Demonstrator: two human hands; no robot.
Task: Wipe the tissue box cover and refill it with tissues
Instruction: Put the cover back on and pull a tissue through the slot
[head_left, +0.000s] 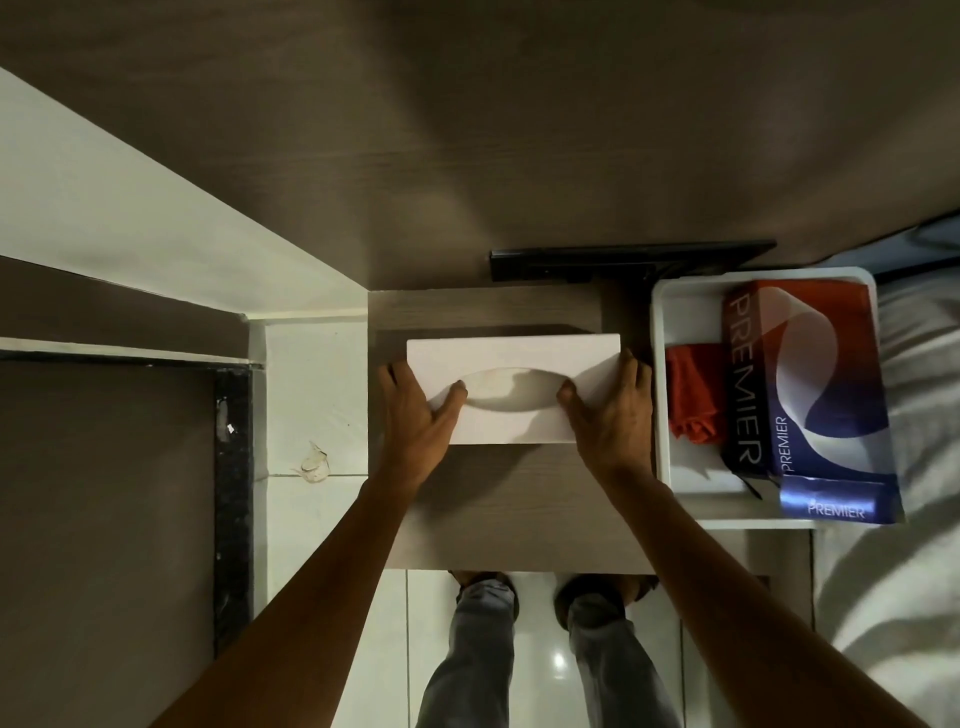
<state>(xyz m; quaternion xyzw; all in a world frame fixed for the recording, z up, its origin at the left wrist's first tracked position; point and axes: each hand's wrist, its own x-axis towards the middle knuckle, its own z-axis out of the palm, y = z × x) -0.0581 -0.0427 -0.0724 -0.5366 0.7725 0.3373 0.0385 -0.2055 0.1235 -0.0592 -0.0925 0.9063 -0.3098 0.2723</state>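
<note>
Our 2 hands clasp the white tissue box cover (511, 389) on the small wooden table (519, 509), left hand (421, 415) at 9 o'clock end, right hand (610, 415) at 3 o'clock end, thumbs at its oval slot, bare tabletop at 6 o'clock, white tray (662, 374) just beside at 3 o'clock holding the Premier tissue pack (810, 384) and red cloth (693, 389).

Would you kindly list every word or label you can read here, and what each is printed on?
"PREMIER", large: dark side of the tissue pack in the white tray.
"PREMIER", small: the pack's blue face.
"PREMIER": the pack's blue end flap.
Tissue box cover: no text visible.
</note>
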